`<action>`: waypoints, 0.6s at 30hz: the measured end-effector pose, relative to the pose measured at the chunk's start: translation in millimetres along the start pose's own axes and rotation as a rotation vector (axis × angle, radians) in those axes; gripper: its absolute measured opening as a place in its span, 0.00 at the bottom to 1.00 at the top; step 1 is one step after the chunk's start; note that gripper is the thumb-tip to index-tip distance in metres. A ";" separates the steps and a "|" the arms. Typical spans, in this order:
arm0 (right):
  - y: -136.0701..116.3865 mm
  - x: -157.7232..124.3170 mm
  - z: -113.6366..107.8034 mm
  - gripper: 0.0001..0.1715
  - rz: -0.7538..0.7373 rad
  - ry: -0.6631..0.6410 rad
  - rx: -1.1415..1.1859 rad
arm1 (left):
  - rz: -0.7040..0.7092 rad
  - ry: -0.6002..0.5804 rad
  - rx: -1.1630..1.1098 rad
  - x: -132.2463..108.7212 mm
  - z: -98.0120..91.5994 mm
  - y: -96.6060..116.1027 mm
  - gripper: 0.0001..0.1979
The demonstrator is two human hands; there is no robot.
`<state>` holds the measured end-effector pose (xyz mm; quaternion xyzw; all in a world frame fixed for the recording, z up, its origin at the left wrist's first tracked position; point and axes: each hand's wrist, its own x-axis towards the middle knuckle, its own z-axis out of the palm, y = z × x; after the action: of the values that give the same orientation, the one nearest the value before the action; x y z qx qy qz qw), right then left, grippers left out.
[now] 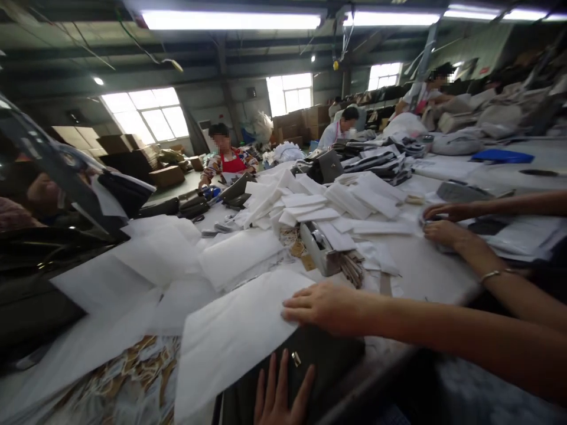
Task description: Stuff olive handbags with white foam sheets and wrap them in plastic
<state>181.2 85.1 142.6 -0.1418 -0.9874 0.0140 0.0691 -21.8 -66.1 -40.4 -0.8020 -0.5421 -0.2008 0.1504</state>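
A dark bag or wallet-like item (330, 354) with a small metal clasp (296, 358) lies in front of me at the table's near edge. Flat on its front, fingers spread, rests my left hand (283, 392). My right hand (325, 307) is at the right edge of a large white sheet (234, 330), its fingers close together over that edge and the thumb not clearly visible. The sheet partly overlaps the dark item. More white sheets (155, 248) lie loosely to the left, beside a heap of tags with strings (128, 378).
White packets (305, 200) are heaped mid-table behind a grey box-like item (319, 251). At right, a co-worker's hands (447, 227) handle something near grey goods. Other people work across the table. A slanted metal post (48, 165) rises at left.
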 end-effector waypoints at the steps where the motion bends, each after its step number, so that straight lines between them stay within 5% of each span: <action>1: -11.0 -10.9 2.1 0.22 0.013 -0.028 0.022 | -0.001 -0.054 -0.023 -2.7 -4.3 0.9 0.39; 4: -27.0 -27.6 14.2 0.10 0.026 -0.138 0.096 | -0.042 -0.102 -0.062 -14.4 -12.0 5.6 0.28; 8: -29.4 -14.4 37.0 0.23 0.068 -0.217 0.092 | -0.108 -0.034 -0.072 -25.3 -17.9 10.9 0.20; 12: -29.9 1.7 58.0 0.24 0.062 -0.133 0.090 | -0.083 -0.104 -0.107 -24.5 -24.8 13.1 0.25; 14: -28.3 1.1 68.6 0.34 -0.022 -0.091 0.192 | -0.091 -0.139 -0.138 -21.9 -27.2 14.1 0.24; 18: -20.2 -2.5 88.2 0.39 0.031 -0.145 0.371 | -0.158 -0.271 -0.231 -8.9 -37.0 16.6 0.23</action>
<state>165.7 64.3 55.9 -0.1405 -0.9679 0.2071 0.0225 -15.2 -96.3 -12.8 -0.7887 -0.5919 -0.1629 -0.0333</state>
